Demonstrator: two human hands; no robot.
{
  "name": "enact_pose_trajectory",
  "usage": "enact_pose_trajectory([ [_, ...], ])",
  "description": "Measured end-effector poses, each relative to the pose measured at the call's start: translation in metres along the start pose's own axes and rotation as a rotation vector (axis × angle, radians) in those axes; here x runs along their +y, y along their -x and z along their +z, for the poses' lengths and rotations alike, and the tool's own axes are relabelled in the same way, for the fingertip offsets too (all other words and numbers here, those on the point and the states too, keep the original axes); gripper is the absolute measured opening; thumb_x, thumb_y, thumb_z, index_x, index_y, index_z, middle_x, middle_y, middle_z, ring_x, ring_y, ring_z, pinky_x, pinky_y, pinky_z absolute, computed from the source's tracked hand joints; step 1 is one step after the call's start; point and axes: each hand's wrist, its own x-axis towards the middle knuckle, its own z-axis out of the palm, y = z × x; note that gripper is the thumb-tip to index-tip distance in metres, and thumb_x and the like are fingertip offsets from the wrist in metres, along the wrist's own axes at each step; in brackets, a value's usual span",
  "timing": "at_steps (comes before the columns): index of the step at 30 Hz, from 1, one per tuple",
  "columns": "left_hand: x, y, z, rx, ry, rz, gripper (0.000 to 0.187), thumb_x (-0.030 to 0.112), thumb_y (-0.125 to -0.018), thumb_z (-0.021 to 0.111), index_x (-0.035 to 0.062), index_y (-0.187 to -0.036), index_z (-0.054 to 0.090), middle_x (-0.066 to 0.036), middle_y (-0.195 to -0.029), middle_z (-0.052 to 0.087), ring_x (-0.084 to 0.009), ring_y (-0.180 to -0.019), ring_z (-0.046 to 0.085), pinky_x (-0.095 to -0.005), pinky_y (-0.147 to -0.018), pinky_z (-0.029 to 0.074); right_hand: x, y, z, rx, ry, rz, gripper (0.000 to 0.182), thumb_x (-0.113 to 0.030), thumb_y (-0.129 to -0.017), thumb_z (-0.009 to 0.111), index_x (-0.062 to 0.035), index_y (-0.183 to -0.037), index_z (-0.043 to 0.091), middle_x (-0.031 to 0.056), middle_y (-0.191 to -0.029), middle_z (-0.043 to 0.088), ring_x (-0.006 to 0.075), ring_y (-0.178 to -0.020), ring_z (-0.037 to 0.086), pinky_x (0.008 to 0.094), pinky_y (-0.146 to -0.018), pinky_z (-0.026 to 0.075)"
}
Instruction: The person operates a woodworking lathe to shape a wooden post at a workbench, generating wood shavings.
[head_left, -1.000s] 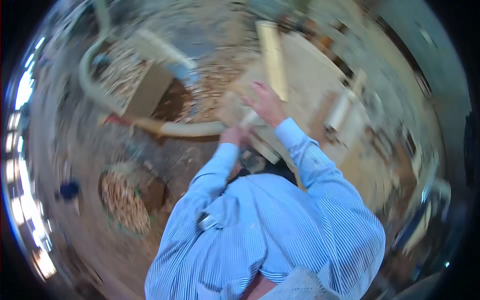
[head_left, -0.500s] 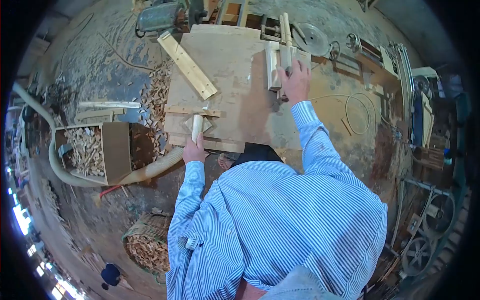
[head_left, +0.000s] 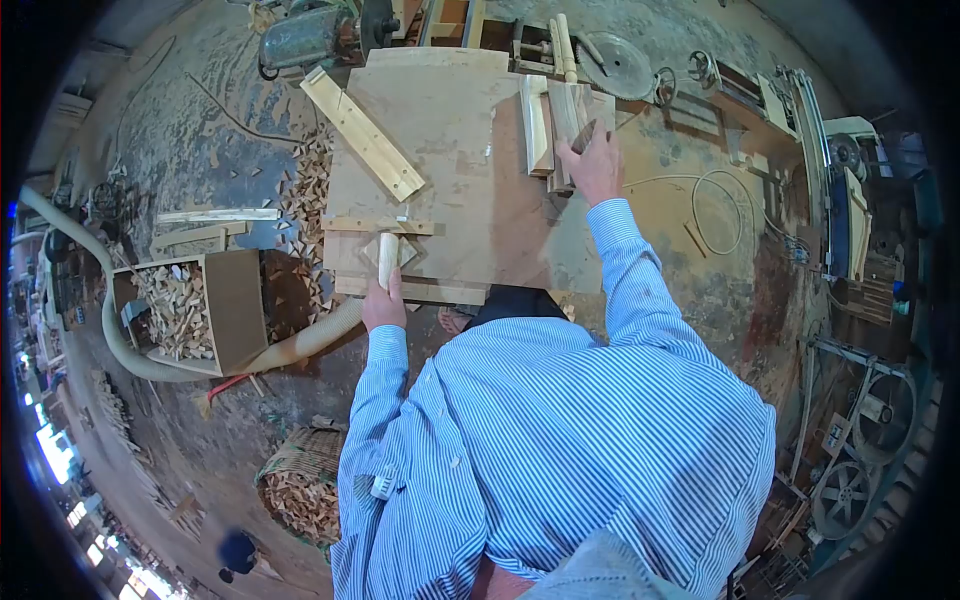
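Note:
My left hand (head_left: 384, 305) is closed around a short, pale, rounded wooden handle (head_left: 387, 256) at the near left of the plywood board (head_left: 450, 130). Behind that handle lies a diamond-shaped wooden piece (head_left: 408, 257), partly covered, and beside it runs a narrow drilled strip (head_left: 350, 226). At the far right of the board, my right hand (head_left: 597, 165) grips the near end of a greyish wooden block (head_left: 570, 110). Its fingertips rest on the block's right side. Left of the block, close against it, is a pale wooden piece (head_left: 537, 125).
A long drilled wooden bar (head_left: 362, 135) lies slanted on the board. Beyond it are a motor (head_left: 300, 40) and a circular blade (head_left: 617, 65). On the left stand a box of wood offcuts (head_left: 237, 310) with a thick hose (head_left: 315, 335), and a basket (head_left: 300, 455).
The view has shifted slightly, so the board sits a little further left. My right hand stays on the block, its fingers slightly lower along it. The left hand keeps its hold.

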Motion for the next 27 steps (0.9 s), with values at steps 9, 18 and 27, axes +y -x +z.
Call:
enact_pose_trajectory([
  [9, 0.010, 0.003, -0.010, 0.007, 0.026, -0.013, 0.066, 0.064, -0.100, 0.046, 0.0001, -0.107, 0.058, -0.031, -0.092, 0.069, -0.0518, -0.088, 0.066, -0.0602, -0.076, 0.050, 0.011, -0.018, 0.013, 0.103, -0.044, -0.065, 0.081, -0.044, -0.085, 0.077, 0.0031, -0.143, 0.047, 0.0324, -0.128, 0.054, 0.0461, -0.117, 0.056, 0.0521, -0.100, 0.048],
  [18, 0.004, 0.003, -0.005, 0.009, 0.038, -0.036, 0.065, 0.062, -0.100, 0.049, -0.0008, -0.111, 0.062, -0.032, -0.094, 0.069, -0.0530, -0.091, 0.065, -0.0617, -0.080, 0.049, -0.085, -0.011, 0.013, 0.029, -0.447, -0.278, 0.051, -0.035, -0.090, 0.072, 0.0057, -0.119, 0.063, 0.0243, -0.105, 0.060, 0.0410, -0.101, 0.060, 0.0468, -0.089, 0.049],
  [27, 0.011, 0.005, -0.020, -0.072, 0.014, -0.094, 0.065, 0.063, -0.100, 0.048, -0.0003, -0.103, 0.059, -0.031, -0.091, 0.069, -0.0513, -0.087, 0.066, -0.0596, -0.077, 0.051, -0.200, -0.040, 0.203, -0.266, -0.294, -0.411, 0.043, -0.037, -0.088, 0.071, 0.0009, -0.109, 0.069, 0.0255, -0.110, 0.066, 0.0420, -0.109, 0.061, 0.0494, -0.094, 0.050],
])
